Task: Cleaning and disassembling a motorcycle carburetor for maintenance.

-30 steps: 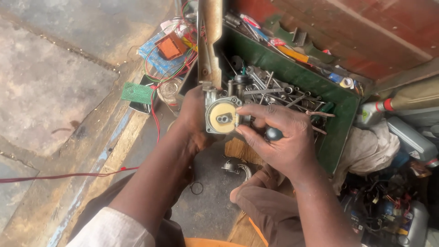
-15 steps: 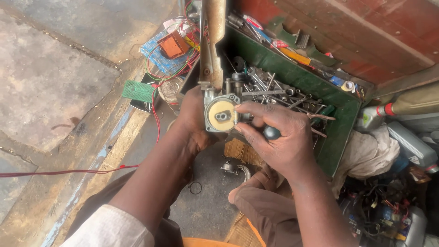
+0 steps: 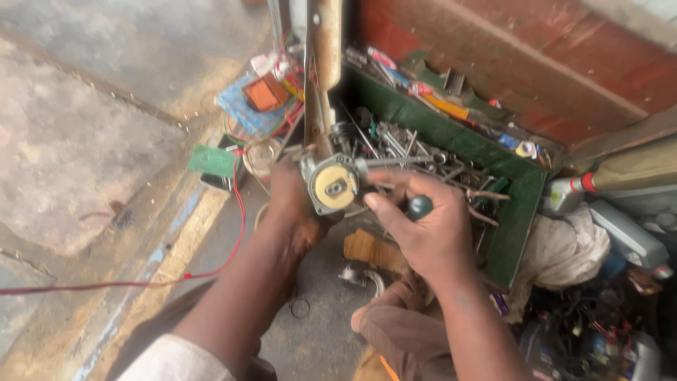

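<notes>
My left hand [image 3: 293, 201] grips a small grey metal unit [image 3: 331, 185] from behind; its round cream-yellow face points up at me. My right hand [image 3: 423, 226] is closed around a dark-handled tool [image 3: 419, 206], with the thumb pointing left toward the unit's right edge. The tool tip is hidden, so I can't tell whether it's touching. Just beyond, a green toolbox [image 3: 518, 212] is packed with wrenches and loose metal tools [image 3: 416, 152]. Far left: a green circuit board [image 3: 211, 161] on the floor, and an orange block [image 3: 266, 93] on a blue board. A red wire [image 3: 236, 212] trails left across the concrete. A grey canister with a red cap [image 3: 568, 192] lies right of the toolbox.
</notes>
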